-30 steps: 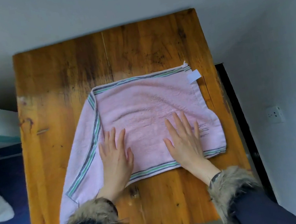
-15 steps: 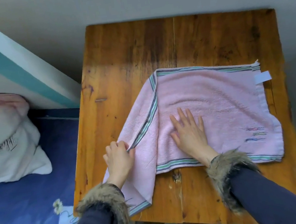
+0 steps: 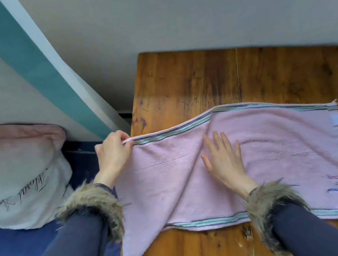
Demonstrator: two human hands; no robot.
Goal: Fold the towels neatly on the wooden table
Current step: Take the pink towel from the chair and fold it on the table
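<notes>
Left hand [image 3: 114,155] pinches the pink towel's [image 3: 277,155] striped edge; right hand [image 3: 223,159] presses flat on it.

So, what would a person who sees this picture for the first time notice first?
First, the pink terry towel with striped borders, spread across the wooden table. The left hand pinches its far left corner in a grip, lifted beyond the table's left edge, while the right hand lies flat on the towel's middle. Fur cuffs ring both wrists.

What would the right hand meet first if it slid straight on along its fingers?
The right hand lies flat on the towel, fingers pointing at its striped far hem. It would likely cross that hem first, then bare table.
</notes>
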